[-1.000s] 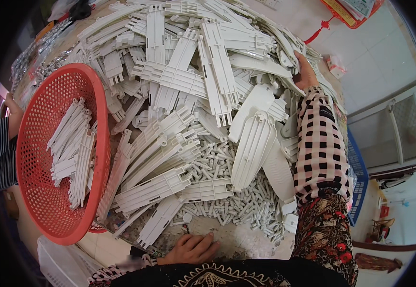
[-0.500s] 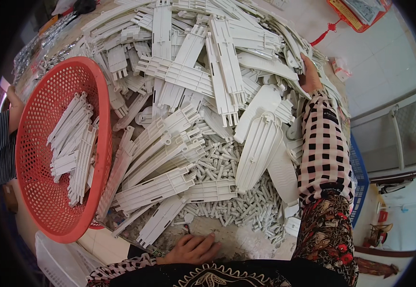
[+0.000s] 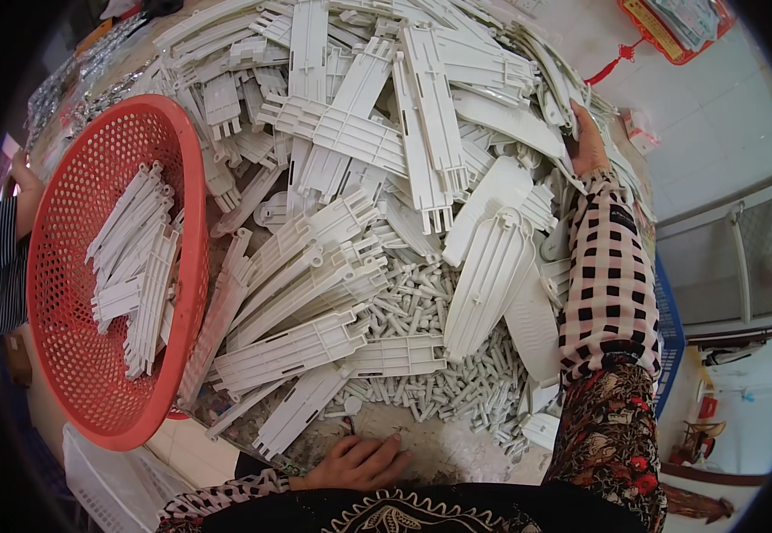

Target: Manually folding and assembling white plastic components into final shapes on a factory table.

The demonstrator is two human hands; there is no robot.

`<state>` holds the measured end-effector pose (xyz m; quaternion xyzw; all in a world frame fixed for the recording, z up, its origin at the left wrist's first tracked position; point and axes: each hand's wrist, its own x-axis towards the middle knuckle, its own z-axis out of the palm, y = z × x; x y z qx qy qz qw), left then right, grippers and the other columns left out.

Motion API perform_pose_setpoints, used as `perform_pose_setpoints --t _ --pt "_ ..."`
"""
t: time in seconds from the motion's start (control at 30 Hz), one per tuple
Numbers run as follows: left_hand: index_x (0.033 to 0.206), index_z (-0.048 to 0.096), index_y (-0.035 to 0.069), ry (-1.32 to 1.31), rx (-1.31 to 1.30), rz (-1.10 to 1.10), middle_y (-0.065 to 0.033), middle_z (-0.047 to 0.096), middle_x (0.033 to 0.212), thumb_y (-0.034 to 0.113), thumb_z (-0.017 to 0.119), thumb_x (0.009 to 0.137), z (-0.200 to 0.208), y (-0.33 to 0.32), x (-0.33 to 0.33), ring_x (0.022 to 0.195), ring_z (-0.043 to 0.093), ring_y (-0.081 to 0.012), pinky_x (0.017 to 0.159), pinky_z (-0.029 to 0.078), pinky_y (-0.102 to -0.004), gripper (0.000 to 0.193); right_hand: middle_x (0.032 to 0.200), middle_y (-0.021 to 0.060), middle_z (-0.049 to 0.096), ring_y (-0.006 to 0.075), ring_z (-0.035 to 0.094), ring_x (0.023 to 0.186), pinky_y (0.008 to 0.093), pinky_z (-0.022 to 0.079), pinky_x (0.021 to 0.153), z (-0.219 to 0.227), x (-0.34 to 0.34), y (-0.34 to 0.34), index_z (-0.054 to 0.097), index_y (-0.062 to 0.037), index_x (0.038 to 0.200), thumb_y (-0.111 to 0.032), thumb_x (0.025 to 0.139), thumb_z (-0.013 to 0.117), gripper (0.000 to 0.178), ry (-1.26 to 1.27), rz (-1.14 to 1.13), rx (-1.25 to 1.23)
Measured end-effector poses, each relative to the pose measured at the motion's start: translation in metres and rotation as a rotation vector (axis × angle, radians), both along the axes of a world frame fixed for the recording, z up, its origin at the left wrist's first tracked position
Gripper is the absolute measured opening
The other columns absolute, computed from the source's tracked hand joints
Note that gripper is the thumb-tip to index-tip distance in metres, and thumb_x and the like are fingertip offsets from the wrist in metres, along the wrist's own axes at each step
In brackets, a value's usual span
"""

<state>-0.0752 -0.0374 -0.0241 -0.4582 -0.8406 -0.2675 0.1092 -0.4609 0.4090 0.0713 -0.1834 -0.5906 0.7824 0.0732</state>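
Note:
My left hand (image 3: 361, 463) lies on the table's near edge, fingers loosely stretched and holding nothing. At the far right of a big heap of white plastic parts, my right hand (image 3: 590, 142) touches its side. Most of that hand's fingers are hidden behind a curved white part (image 3: 515, 120), so any grip on it cannot be made out. Closer in lie a ribbed, rounded white plastic piece (image 3: 490, 280) and flat slotted white strips (image 3: 290, 353). Small white pegs (image 3: 421, 377) are piled between the strips and my right forearm.
A red perforated basket (image 3: 189, 266) holding several white strips stands tilted at the left. Another person's hand (image 3: 26, 182) is beside it. Below is a white crate (image 3: 111, 480). A blue crate (image 3: 668, 329) stands right of my forearm, and silvery packets (image 3: 66, 84) lie far left.
My right hand has shifted slightly right and down along the heap's edge. The whole view has moved a little. My left hand stays in place.

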Motion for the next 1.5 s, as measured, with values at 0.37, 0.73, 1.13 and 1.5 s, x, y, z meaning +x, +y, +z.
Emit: perform_pose_setpoints --t 0.37,0.73,1.13,1.5 --pt "0.111 0.064 0.02 0.025 0.01 -0.004 -0.0021 0.06 0.118 0.03 0.059 0.088 -0.001 0.0 -0.002 0.09 0.056 -0.0112 0.079 0.041 -0.0259 0.026 0.1 0.0077 0.07 0.0214 0.069 0.083 0.0351 0.058 0.076 0.004 -0.001 0.008 0.063 -0.0063 0.113 -0.029 0.085 0.069 0.037 0.012 0.085 -0.029" --pt "0.109 0.065 0.018 -0.007 0.052 -0.03 -0.004 0.057 0.117 0.032 0.071 0.076 0.006 -0.001 -0.001 0.097 0.052 -0.017 0.082 0.04 -0.0322 0.037 0.108 0.0098 0.069 0.0247 0.067 0.095 0.0417 0.056 0.084 0.049 0.046 -0.02 0.062 -0.0047 0.115 -0.021 0.088 0.067 0.032 0.107 -0.065 -0.166" --pt "0.107 0.063 0.013 -0.074 0.102 -0.085 -0.0078 0.056 0.114 0.027 0.069 0.08 0.028 -0.009 0.01 0.101 0.052 -0.0234 0.09 0.039 -0.0388 0.031 0.111 0.0101 0.063 0.0256 0.063 0.097 0.0391 0.054 0.084 0.088 0.129 -0.024 0.052 -0.0011 0.124 -0.011 0.081 0.071 0.048 0.479 -0.249 0.072" --pt "0.108 0.06 0.011 -0.005 0.093 -0.099 -0.0078 0.054 0.11 0.027 0.066 0.082 0.033 -0.011 0.015 0.102 0.051 -0.0257 0.089 0.037 -0.0399 0.032 0.119 0.011 0.06 0.0223 0.058 0.106 0.0353 0.048 0.089 0.086 0.232 -0.084 0.047 -0.0014 0.13 -0.002 0.079 0.069 0.056 0.673 -0.547 0.128"
